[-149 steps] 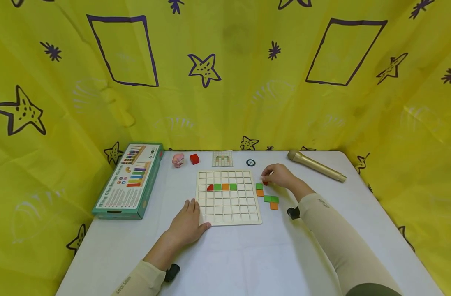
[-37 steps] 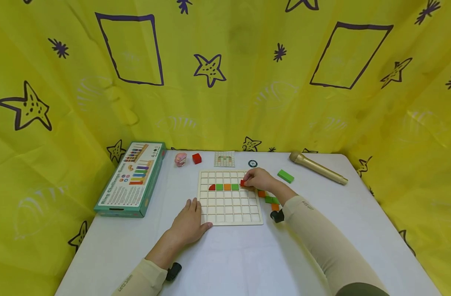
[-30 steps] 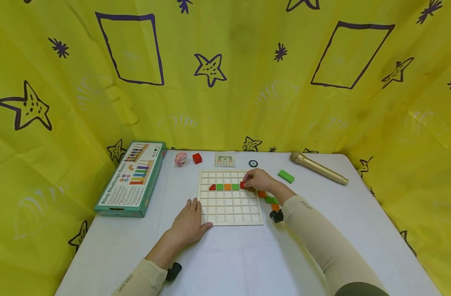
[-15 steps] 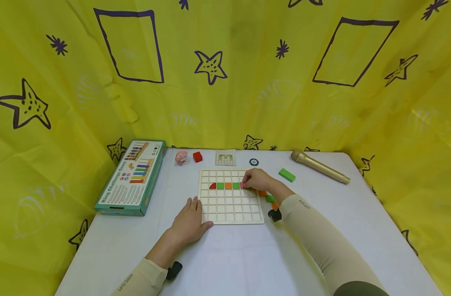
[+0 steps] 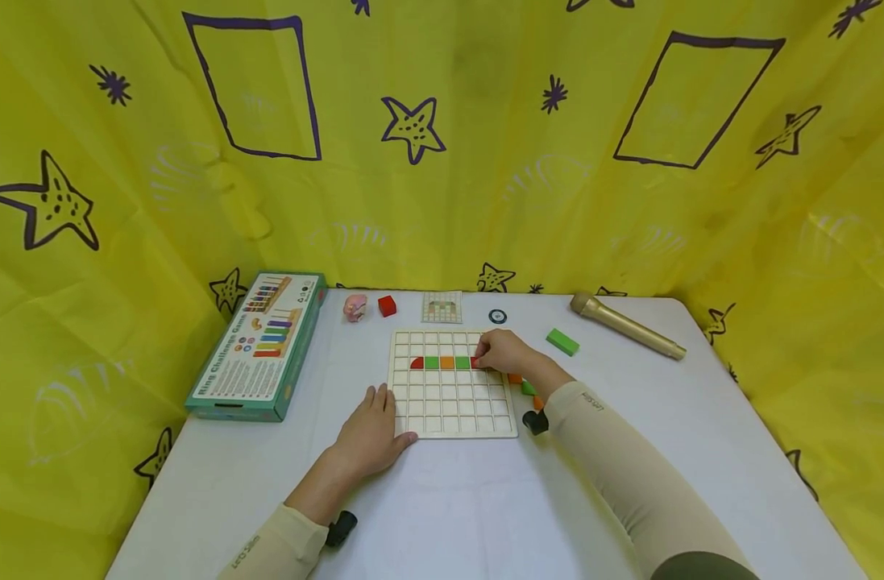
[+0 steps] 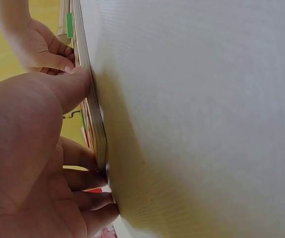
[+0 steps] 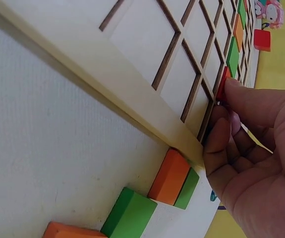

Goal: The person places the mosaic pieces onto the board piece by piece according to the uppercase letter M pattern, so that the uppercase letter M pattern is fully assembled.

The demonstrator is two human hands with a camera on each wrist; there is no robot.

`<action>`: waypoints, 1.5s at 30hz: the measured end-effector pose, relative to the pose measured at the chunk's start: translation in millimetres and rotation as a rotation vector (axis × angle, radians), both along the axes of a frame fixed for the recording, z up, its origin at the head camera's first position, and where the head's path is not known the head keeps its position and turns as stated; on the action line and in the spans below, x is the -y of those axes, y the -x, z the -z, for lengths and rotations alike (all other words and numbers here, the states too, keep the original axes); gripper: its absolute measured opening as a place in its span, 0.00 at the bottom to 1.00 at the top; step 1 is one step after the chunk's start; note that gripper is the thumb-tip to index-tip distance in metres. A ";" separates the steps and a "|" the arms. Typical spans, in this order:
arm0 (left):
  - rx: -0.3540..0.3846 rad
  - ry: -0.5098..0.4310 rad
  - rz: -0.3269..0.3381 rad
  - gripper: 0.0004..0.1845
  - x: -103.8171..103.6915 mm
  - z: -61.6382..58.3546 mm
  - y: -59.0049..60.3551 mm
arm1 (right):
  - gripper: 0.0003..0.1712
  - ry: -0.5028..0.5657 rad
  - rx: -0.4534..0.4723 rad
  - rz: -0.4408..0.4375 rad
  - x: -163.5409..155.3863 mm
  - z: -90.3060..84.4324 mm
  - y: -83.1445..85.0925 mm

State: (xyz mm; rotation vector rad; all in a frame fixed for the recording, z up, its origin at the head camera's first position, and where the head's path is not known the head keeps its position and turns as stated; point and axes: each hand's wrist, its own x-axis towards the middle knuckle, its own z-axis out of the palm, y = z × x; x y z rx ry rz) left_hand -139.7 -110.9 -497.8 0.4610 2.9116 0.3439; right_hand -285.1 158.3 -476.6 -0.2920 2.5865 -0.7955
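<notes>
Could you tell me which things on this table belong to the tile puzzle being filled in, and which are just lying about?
In use:
- grid board
- red tile, pinched by the right hand
- left hand, steadying the board
- loose tiles
- pattern card

Lying about:
- game box
- microphone
- pink toy
- red cube

White bench [image 5: 449, 499], grid board [image 5: 452, 431] at centre, game box [image 5: 256, 350] by left edge, microphone [image 5: 625, 326] near far-right corner, green block [image 5: 562, 342], red cube [image 5: 387, 306] by far edge
</notes>
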 end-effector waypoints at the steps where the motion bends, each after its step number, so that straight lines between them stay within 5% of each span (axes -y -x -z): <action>1: -0.001 0.002 0.000 0.48 -0.1 -0.2 0.3 | 0.06 0.004 0.002 0.002 -0.1 -0.8 -0.1; 22: 0.013 -0.016 -0.013 0.47 -1.9 -1.2 -1.1 | 0.06 0.049 -0.001 0.008 -5.8 -4.3 -5.4; 31: 0.012 -0.006 -0.011 0.48 -0.9 -0.8 -0.3 | 0.05 0.061 -0.089 0.001 -24.3 -16.1 0.8; 45: 0.010 -0.005 -0.003 0.48 -1.3 -1.7 -1.7 | 0.07 0.025 -0.083 0.028 -55.7 -20.6 -0.7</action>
